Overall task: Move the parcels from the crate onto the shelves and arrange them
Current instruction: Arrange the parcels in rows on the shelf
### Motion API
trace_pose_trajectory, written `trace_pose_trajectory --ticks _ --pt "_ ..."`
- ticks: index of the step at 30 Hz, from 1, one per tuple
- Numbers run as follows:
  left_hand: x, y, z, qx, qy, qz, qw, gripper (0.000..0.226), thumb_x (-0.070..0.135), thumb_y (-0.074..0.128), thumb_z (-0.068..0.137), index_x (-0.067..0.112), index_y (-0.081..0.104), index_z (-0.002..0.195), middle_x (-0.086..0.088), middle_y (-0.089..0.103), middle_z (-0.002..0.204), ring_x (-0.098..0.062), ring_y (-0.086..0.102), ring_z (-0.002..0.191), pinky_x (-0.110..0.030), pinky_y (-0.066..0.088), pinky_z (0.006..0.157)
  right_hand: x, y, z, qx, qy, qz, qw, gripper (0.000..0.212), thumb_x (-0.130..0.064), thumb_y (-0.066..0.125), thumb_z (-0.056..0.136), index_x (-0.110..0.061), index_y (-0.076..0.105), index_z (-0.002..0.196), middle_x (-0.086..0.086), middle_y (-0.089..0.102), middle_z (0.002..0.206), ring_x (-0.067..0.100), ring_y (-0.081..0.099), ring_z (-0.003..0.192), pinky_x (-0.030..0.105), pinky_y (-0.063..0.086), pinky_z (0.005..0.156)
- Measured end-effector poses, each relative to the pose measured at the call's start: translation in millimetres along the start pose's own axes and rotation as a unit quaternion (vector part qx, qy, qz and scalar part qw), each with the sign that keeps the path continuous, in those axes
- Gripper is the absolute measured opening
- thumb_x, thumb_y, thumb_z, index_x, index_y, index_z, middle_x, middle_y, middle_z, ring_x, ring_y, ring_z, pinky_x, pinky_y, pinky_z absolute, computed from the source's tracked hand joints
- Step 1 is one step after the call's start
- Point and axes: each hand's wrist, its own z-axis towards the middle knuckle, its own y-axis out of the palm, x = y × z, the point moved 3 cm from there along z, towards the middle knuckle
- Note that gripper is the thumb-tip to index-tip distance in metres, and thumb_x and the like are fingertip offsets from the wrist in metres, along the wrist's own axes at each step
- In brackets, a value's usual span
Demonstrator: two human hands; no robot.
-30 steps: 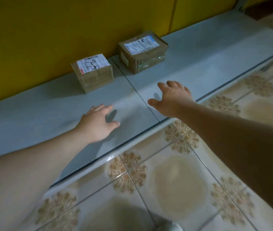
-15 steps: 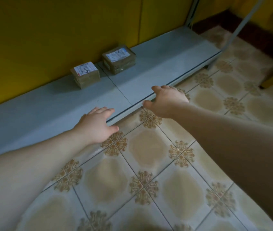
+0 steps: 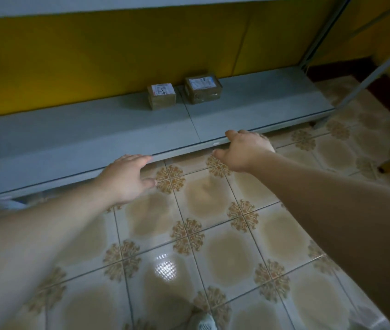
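- Two taped parcels sit on the low grey shelf against the yellow wall: smaller parcel just left of larger parcel, near but apart
- Left hand and right hand both reach forward near the shelf's front edge, fingers relaxed, holding nothing

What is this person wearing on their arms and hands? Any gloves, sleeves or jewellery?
Nothing that shows. The left hand and right hand are ungloved, with no rings visible. The left forearm and right forearm are uncovered up to the picture's edge: no sleeve, watch or bracelet. The view is dim, so something small could be missed.
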Motion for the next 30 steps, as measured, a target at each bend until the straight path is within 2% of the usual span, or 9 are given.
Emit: trace_pose_trajectory --ticks 7,11,16,19,21,25,30 --pt "-26 -58 -144 0.0 -0.019 -0.015 1.0 0.066 0.046 0.056 0.093 0.021 0.032 0.15 -0.002 0.033 0.155 -0.021 0.027 0.143 -0.03 0.023 0.114 -97 -61 -92 0.005 -0.061 -0.017 0.998 0.068 -0.061 0.039 0.097 -0.019 0.034 0.151 0.012 0.044 0.15 0.033 0.042 0.135 0.046 0.032 0.11" --pt "-71 -103 -265 0.036 -0.079 -0.058 0.995 0.06 0.046 0.054 0.094 0.024 0.037 0.147 -0.002 0.042 0.149 -0.023 0.038 0.136 -0.031 0.031 0.108 -201 -94 -180 0.008 -0.142 -0.017 0.99 0.07 -0.062 0.039 0.097 -0.018 0.033 0.152 0.013 0.043 0.151 0.034 0.042 0.135 0.046 0.032 0.111" --pt "-153 -140 -416 0.065 -0.158 -0.093 0.981 0.06 0.049 0.058 0.091 0.029 0.04 0.145 -0.001 0.035 0.154 -0.023 0.033 0.141 -0.033 0.028 0.112 -339 -125 -293 0.025 -0.252 -0.049 0.966 0.07 -0.063 0.038 0.097 -0.02 0.032 0.152 0.012 0.043 0.15 0.033 0.042 0.135 0.046 0.031 0.11" --pt "-198 -163 -494 0.087 -0.192 -0.105 0.972 0.059 0.046 0.059 0.09 0.027 0.043 0.144 -0.001 0.041 0.15 -0.022 0.04 0.135 -0.032 0.034 0.109 -412 -152 -345 0.043 -0.299 -0.06 0.951 0.072 -0.065 0.038 0.097 -0.021 0.029 0.154 0.01 0.039 0.154 0.033 0.039 0.139 0.047 0.028 0.114" --pt "-223 -179 -538 0.099 -0.214 -0.114 0.965 0.059 0.045 0.059 0.09 0.026 0.044 0.144 -0.002 0.044 0.149 -0.022 0.043 0.133 -0.032 0.037 0.106 -458 -169 -372 0.061 -0.335 -0.066 0.938 0.07 -0.065 0.039 0.097 -0.022 0.034 0.151 0.01 0.044 0.15 0.034 0.042 0.135 0.047 0.031 0.111" --pt "-264 -208 -600 0.13 -0.271 -0.13 0.945 0.057 0.04 0.059 0.093 0.024 0.041 0.145 -0.004 0.045 0.147 -0.022 0.045 0.13 -0.026 0.036 0.097 -534 -193 -408 0.079 -0.39 -0.093 0.913 0.069 -0.066 0.04 0.096 -0.021 0.038 0.148 0.012 0.047 0.147 0.035 0.046 0.131 0.046 0.039 0.105" --pt "-318 -231 -635 0.157 -0.323 -0.168 0.918 0.06 0.046 0.06 0.09 0.027 0.042 0.144 -0.004 0.044 0.147 -0.022 0.049 0.127 -0.031 0.042 0.101 -613 -204 -417 0.076 -0.444 -0.126 0.884 0.069 -0.068 0.04 0.095 -0.021 0.039 0.146 0.012 0.051 0.141 0.035 0.051 0.125 0.047 0.046 0.1"
